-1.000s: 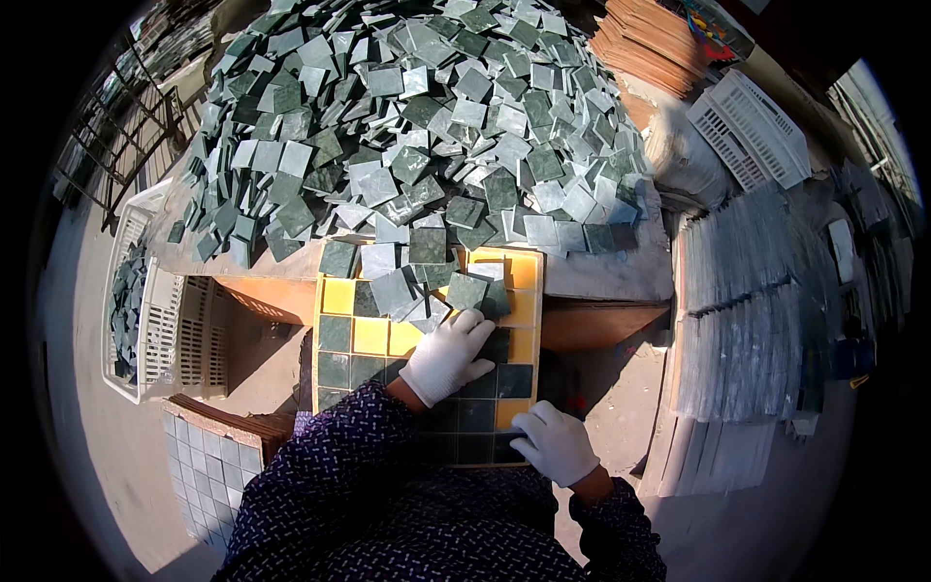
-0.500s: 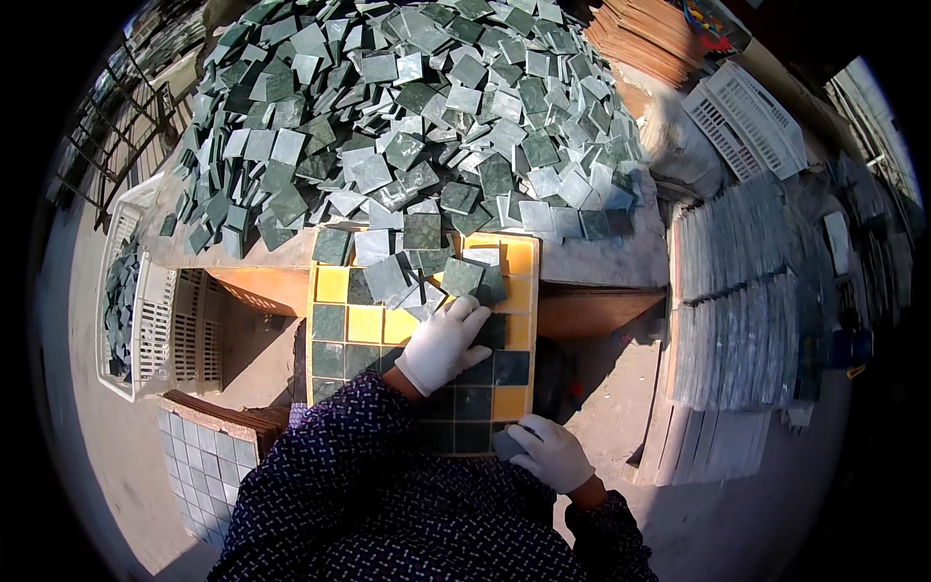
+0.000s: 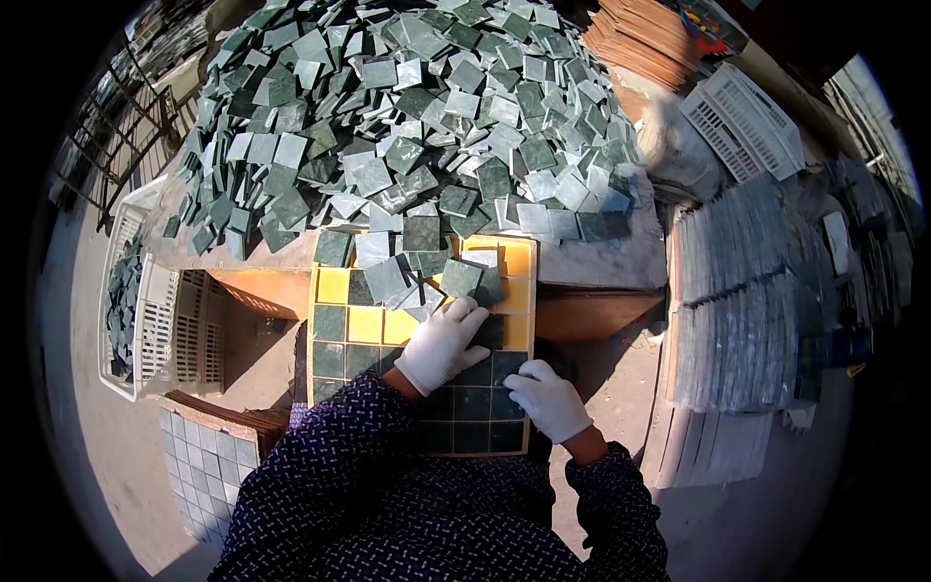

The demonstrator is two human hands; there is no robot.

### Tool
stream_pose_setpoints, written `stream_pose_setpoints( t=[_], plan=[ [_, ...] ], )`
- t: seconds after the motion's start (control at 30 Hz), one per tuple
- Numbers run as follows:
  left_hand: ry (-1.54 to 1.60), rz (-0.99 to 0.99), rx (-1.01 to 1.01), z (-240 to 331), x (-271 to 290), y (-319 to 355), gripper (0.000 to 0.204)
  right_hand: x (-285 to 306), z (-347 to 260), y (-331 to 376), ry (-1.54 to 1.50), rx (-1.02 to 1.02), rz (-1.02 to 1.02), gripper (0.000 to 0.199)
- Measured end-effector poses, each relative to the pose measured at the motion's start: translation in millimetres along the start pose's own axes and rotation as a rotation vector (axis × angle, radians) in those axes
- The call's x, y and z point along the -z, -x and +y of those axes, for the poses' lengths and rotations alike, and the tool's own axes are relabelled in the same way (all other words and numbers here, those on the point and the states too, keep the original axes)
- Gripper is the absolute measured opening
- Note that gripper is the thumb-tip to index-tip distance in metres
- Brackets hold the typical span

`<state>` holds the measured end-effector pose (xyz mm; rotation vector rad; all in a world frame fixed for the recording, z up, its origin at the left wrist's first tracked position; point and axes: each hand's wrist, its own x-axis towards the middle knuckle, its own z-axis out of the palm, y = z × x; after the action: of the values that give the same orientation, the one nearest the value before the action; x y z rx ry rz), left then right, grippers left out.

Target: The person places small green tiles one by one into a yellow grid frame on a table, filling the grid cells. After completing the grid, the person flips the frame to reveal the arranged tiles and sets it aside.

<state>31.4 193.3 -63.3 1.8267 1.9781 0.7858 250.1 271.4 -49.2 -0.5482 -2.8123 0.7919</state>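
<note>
A wooden-rimmed tray [image 3: 532, 320] with a yellow base lies in front of me, partly laid with square dark green stone tiles [image 3: 472, 404] in a grid. My left hand [image 3: 442, 349], in a white knitted glove, rests on the tray's middle, fingers stretched and thumb apart. Loose tiles [image 3: 387, 279] lie just beyond its fingertips, some overlapping. My right hand [image 3: 549, 400], gloved too, is at the tray's right edge. Its slightly bent fingers touch a tile in the right column, with no loose tile visible in them.
A big heap of loose tiles [image 3: 407, 116] covers the table beyond the tray. At left stand a white plastic crate [image 3: 155, 330] of tiles and a tiled sheet [image 3: 202, 466]. Stacked sheets [image 3: 732, 339] are at right; another white crate [image 3: 745, 121] lies behind them.
My right hand has moved up and slightly left along the tray's right edge. The tile it held is out of its fingers; a yellow cell there is now dark. My left hand stays put.
</note>
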Motion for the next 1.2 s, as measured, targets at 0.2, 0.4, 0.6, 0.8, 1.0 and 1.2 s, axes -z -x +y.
stream_pose_setpoints(
  t=[0.2, 0.4, 0.6, 0.8, 1.0, 1.2],
  plan=[
    [0.019, 0.008, -0.002, -1.4, -3.3, 0.2, 0.053, -5.2, -11.5, 18.0, 0.128, -0.005, -0.041, 0.033],
    [0.048, -0.062, 0.036, -3.9, 3.1, -1.1, 0.055, -14.0, -11.9, 16.2, 0.247, -0.003, 0.094, 0.074],
    [0.008, -0.131, 0.025, -4.7, 4.9, -9.5, 0.056, -76.1, -65.9, 20.6, 0.170, 0.198, -0.180, 0.074],
    [-0.002, -0.074, -0.042, -9.0, 3.6, -3.9, 0.053, -62.9, -64.7, 30.3, 0.200, 0.096, -0.184, 0.073],
    [-0.026, -0.087, 0.002, -1.8, 1.6, -3.1, 0.055, -47.3, 3.9, 99.2, 0.167, -0.490, 0.135, 0.071],
    [-0.130, -0.052, -0.031, 9.2, -3.8, -9.9, 0.054, -26.5, 12.4, 94.6, -0.095, -0.585, 0.371, 0.045]
  ],
)
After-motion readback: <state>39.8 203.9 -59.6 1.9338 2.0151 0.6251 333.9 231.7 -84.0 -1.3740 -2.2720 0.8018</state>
